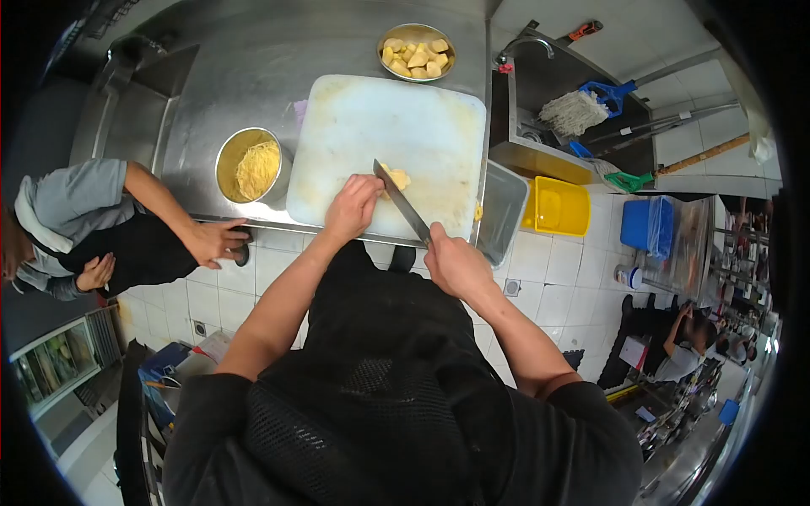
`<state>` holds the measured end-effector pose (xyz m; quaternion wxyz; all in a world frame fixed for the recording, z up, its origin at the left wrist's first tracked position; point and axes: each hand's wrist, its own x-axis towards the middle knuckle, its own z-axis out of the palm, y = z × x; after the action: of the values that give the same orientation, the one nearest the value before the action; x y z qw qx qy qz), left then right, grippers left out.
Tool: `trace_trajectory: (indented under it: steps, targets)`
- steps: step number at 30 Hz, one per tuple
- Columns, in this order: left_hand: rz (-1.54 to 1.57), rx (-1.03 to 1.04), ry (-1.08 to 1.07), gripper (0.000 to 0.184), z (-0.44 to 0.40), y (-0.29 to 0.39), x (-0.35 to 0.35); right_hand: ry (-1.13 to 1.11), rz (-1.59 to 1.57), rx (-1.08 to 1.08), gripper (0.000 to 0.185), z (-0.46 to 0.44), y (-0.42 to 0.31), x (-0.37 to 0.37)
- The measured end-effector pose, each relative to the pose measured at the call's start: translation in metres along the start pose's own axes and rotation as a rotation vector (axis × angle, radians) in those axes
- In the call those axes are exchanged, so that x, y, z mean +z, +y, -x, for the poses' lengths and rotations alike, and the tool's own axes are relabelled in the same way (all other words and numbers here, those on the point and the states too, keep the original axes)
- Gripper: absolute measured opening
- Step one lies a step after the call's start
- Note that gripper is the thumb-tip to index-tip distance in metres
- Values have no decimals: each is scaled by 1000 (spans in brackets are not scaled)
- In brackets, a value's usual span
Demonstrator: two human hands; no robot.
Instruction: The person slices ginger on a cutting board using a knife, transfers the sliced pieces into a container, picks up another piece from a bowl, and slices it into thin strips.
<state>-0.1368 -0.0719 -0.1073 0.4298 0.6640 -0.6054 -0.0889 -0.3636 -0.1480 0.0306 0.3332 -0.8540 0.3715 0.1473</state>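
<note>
My right hand (458, 263) is closed round the handle of a long knife (405, 204), whose blade points up and left over the white cutting board (388, 118). Pale yellow pieces (396, 179) lie beside the blade near its tip. Left of the blade, my left hand (354, 205) rests on the board with its fingers bent together; what they press on is hidden. A metal bowl (391, 35) of peeled yellow chunks (418, 56) stands behind the board. To the left, a round metal container (221, 173) holds thin yellow shreds (257, 169).
A co-worker's hand (215, 243) is at the counter's front edge on the left. Right of the board are a grey tub (504, 211), a yellow bin (564, 207) and a sink with a mop (574, 112). Another person (682, 346) is at the far right.
</note>
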Motion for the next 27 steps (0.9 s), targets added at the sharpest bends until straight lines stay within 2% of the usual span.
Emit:
trace_trajectory:
  steps: [7, 10, 16, 24, 27]
  targets:
    - [26, -23, 16, 13, -2, 5, 0, 126, -58, -60, 21, -40, -6, 27]
    - [2, -23, 5, 16, 0, 1, 0, 21, -20, -43, 22, -26, -5, 19]
    - [5, -6, 1, 18, -2, 3, -1, 100, -58, -21, 22, -43, -4, 36]
    - [-20, 12, 7, 18, -1, 1, -2, -41, -13, 16, 22, -3, -8, -8]
    - [-17, 7, 8, 19, -1, 1, 0, 1, -10, -4, 21, -4, -8, -1]
